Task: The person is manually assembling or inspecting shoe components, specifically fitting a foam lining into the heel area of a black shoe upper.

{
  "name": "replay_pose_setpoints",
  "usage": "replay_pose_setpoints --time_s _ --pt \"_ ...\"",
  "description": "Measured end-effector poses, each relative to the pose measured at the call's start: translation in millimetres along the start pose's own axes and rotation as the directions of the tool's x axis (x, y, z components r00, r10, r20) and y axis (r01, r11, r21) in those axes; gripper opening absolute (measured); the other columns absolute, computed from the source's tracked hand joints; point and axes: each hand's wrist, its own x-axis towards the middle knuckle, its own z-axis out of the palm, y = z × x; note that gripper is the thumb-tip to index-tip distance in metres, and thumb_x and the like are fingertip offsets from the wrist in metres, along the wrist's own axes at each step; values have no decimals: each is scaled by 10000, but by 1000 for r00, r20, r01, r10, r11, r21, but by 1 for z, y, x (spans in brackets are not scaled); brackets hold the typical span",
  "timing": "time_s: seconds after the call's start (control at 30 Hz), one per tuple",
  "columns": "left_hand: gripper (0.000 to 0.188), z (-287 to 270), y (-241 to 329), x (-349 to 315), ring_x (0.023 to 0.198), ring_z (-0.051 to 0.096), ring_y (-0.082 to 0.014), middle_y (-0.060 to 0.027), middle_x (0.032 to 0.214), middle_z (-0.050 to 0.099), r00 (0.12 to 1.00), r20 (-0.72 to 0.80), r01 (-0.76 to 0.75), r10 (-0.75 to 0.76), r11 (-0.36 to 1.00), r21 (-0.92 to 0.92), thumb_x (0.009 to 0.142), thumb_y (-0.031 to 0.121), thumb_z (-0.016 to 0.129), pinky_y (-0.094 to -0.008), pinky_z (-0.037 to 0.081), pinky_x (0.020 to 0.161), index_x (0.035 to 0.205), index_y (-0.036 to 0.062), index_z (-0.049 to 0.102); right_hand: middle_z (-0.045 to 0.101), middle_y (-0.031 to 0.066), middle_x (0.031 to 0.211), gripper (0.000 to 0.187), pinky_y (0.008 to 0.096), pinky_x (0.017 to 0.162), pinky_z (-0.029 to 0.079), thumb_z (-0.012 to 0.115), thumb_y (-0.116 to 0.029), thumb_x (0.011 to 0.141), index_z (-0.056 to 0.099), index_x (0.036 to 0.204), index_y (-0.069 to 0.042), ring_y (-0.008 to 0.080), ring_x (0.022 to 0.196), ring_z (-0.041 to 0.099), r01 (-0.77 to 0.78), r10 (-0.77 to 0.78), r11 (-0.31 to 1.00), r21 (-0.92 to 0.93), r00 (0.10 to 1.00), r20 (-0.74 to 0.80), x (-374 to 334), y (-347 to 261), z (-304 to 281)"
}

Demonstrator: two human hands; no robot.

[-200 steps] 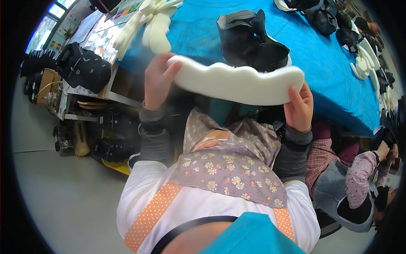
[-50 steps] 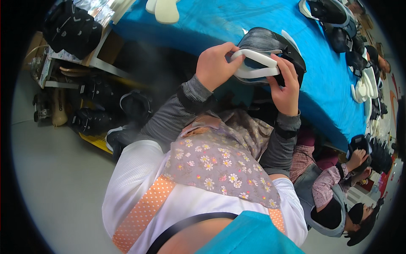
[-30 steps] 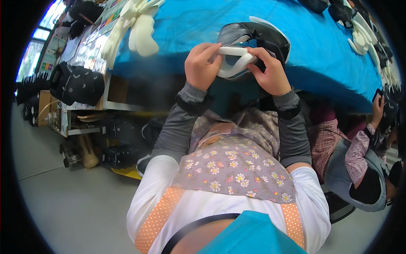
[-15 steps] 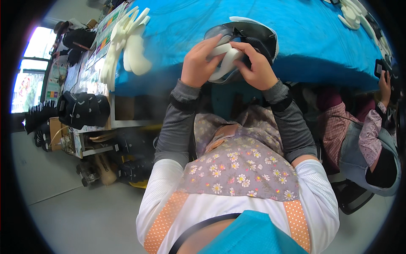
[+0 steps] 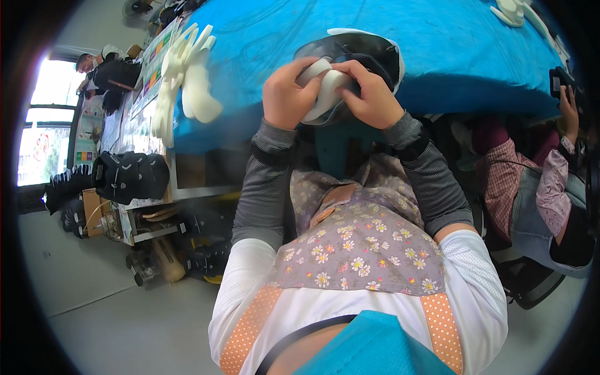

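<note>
While in both hands (image 5: 287, 94) (image 5: 372, 98), white foam strip (image 5: 329, 94) — at black shoe (image 5: 375, 53).

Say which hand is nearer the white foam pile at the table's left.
Left. The left hand is right of the white foam pile, apart from it; the right hand is farther right.

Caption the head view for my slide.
Left hand and right hand hold bent white foam at a black boot, blue table beyond.

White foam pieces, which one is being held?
The bent piece, gripped by the left hand and right hand at the black shoe; the other pieces lie unheld.
</note>
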Motion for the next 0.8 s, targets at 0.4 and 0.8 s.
replay_pose_setpoints --time_s 0.4,0.8 --pt "239 3 -4 34 677 602 -260 -90 830 614 991 78 -118 105 976 182 821 231 692 -332 481 604 970 45 714 647 232 905 288 399 767 516 604 -121 819 531 1069 0 388 857 645 -56 56 998 -37 998 6 6 2 1" --pt "659 -64 0 4 774 583 -175 -91 1227 608 926 237 -335 294 929 159 733 199 817 -282 500 681 1320 96 536 644 93 940 268 269 841 482 630 -85 827 563 1073 -2 157 902 611 -143 128 986 86 979 159 48 22 -8"
